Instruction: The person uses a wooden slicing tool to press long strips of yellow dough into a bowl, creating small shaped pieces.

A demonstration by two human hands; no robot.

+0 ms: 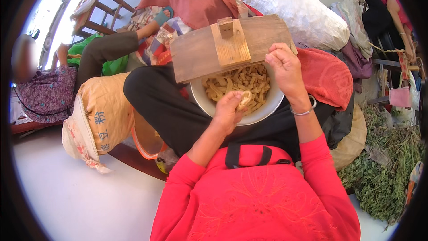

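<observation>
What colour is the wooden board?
The wooden board is brown, its middle piece yellowish; head view.

Tan strips [254, 79] in a pale grey bowl [257, 119]

The pinched piece [244, 100] is cream. The plank [191, 56] is grey-brown, its central block [231, 47] yellow-brown with darker grain. The shirt [267, 201] is bright red with orange-red floral embroidery; the trousers [156, 100] are black. Bracelet [303, 113], silver; towel [327, 73], coral red. The large sack [294, 11] is white, the smaller sack [109, 98] tan with blue characters. The hat [84, 122] is cream with pink flowers.
</observation>
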